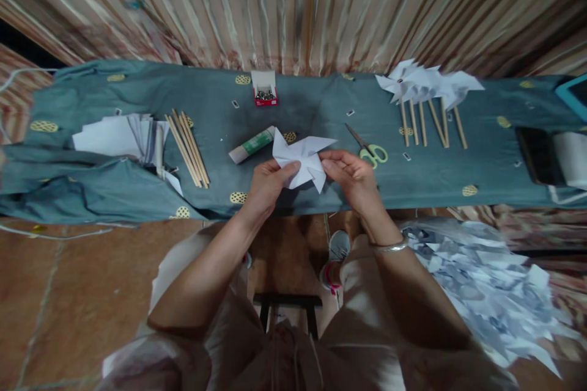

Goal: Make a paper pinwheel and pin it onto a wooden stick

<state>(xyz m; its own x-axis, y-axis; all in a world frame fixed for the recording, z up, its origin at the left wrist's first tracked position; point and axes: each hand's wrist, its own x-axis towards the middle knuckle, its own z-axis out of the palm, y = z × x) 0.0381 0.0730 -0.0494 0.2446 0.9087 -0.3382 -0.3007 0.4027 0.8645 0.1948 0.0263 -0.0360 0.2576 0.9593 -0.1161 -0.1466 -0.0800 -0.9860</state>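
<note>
A white paper pinwheel (305, 156) is held up over the near side of the cloth-covered table. My left hand (270, 183) is closed on it, with the thumb pressed near its centre. On its right edge, the fingers of my right hand (351, 174) are closed as well. A glue stick (252, 145) with a green label lies just left of the pinwheel. To the right, behind my right hand, rest scissors (369, 148) with light green handles. Beyond the glue stick stands an opened red and white box (265, 88) of small metal pins.
Several wooden sticks (188, 149) lie left, beside a stack of white paper (114, 135). Finished pinwheels on sticks (431, 85) lie at the back right. A dark phone-like object (534, 156) sits far right. Below the table's right side is a heap of paper pinwheels (490, 287).
</note>
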